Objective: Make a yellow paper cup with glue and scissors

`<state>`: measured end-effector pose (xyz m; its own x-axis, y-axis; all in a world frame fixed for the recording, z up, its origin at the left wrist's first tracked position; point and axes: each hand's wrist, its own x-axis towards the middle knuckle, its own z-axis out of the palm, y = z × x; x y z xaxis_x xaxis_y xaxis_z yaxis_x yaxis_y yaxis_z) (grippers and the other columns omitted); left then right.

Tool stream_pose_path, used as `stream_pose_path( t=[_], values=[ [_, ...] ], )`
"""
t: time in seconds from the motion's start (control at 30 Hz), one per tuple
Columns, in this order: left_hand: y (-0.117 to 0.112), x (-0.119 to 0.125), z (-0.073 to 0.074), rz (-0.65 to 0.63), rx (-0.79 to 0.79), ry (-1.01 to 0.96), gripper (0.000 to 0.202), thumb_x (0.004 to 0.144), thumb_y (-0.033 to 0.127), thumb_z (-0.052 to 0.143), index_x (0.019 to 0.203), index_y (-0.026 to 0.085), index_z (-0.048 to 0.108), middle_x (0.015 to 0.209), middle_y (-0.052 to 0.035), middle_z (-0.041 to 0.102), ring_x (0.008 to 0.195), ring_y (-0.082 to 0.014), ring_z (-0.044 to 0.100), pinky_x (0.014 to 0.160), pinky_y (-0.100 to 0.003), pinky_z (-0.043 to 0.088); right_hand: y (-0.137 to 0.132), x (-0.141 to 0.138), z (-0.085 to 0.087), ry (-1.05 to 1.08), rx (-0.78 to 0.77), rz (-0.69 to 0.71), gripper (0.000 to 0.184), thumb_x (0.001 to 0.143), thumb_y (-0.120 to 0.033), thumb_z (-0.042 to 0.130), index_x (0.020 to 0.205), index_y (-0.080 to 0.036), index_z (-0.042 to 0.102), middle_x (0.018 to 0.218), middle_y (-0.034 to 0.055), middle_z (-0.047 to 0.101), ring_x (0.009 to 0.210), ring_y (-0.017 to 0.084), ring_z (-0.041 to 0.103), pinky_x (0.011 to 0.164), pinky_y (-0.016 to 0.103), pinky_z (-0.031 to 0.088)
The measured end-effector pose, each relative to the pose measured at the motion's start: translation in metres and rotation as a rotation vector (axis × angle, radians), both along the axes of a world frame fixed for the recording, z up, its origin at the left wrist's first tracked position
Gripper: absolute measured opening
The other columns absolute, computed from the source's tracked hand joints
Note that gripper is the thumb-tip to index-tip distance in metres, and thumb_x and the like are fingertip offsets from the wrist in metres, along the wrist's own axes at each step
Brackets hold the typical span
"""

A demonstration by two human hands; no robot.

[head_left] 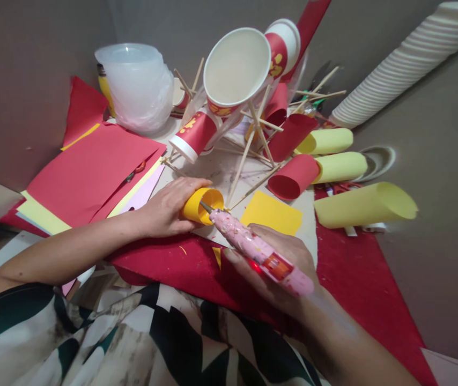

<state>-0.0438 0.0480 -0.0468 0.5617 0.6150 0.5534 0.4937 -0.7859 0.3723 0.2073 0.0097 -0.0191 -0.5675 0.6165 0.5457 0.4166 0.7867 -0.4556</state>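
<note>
My left hand is wrapped round a rolled orange-yellow paper tube, holding it down on the work surface with its open end facing right. My right hand grips a pink speckled glue gun, whose metal tip touches the rim of that tube. A flat orange-yellow paper square lies just beyond the gun.
Red and yellow paper rolls lie at the right, with a larger yellow one. Paper cups and wooden sticks pile at the back. Red and yellow sheets lie left, a bagged plastic container behind, stacked white cups upper right.
</note>
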Motion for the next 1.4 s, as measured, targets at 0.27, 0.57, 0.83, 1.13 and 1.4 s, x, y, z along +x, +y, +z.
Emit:
stream_pose_path(
  t=[0.27, 0.57, 0.83, 1.13, 1.4],
  values=[
    [0.001, 0.000, -0.003, -0.008, 0.004, -0.003, 0.066, 0.086, 0.040, 0.070, 0.140, 0.014, 0.042, 0.131, -0.0222, 0.062, 0.119, -0.0341, 0.063, 0.099, -0.052, 0.054, -0.001, -0.001, 0.004, -0.050, 0.013, -0.016, 0.019, 0.095, -0.027, 0.060, 0.079, -0.018, 0.061, 0.063, 0.0007, 0.059, 0.053, 0.013, 0.057, 0.050, 0.026, 0.044],
    [0.000, 0.000, -0.001, -0.004, -0.012, 0.003, 0.065, 0.085, 0.038, 0.068, 0.141, 0.017, 0.041, 0.129, -0.0194, 0.062, 0.115, -0.0324, 0.063, 0.097, -0.051, 0.054, -0.001, 0.004, 0.000, 0.010, -0.043, -0.052, 0.018, 0.097, -0.031, 0.059, 0.102, -0.019, 0.072, 0.069, 0.0031, 0.066, 0.059, 0.018, 0.065, 0.056, 0.030, 0.051],
    [0.001, 0.000, -0.002, -0.006, -0.014, -0.004, 0.068, 0.083, 0.036, 0.071, 0.141, 0.017, 0.041, 0.129, -0.0193, 0.062, 0.116, -0.0328, 0.062, 0.098, -0.050, 0.054, 0.001, 0.004, -0.007, 0.005, 0.031, -0.040, 0.018, 0.098, -0.031, 0.058, 0.098, -0.018, 0.070, 0.073, 0.0051, 0.070, 0.060, 0.018, 0.066, 0.055, 0.029, 0.052],
    [0.002, -0.001, -0.003, 0.002, -0.029, -0.004, 0.071, 0.081, 0.033, 0.073, 0.142, 0.018, 0.041, 0.131, -0.0191, 0.061, 0.117, -0.0331, 0.062, 0.099, -0.051, 0.053, 0.000, 0.003, -0.002, -0.004, 0.031, -0.013, 0.016, 0.095, -0.027, 0.061, 0.084, -0.017, 0.066, 0.067, 0.0050, 0.065, 0.056, 0.016, 0.062, 0.054, 0.027, 0.049],
    [0.003, -0.002, -0.005, -0.013, 0.013, -0.018, 0.068, 0.084, 0.037, 0.071, 0.141, 0.015, 0.041, 0.132, -0.0215, 0.061, 0.120, -0.0334, 0.062, 0.100, -0.051, 0.054, -0.001, 0.002, 0.002, -0.022, 0.022, -0.014, 0.020, 0.094, -0.026, 0.062, 0.076, -0.018, 0.062, 0.063, 0.0010, 0.060, 0.053, 0.012, 0.057, 0.053, 0.025, 0.045]
  ],
)
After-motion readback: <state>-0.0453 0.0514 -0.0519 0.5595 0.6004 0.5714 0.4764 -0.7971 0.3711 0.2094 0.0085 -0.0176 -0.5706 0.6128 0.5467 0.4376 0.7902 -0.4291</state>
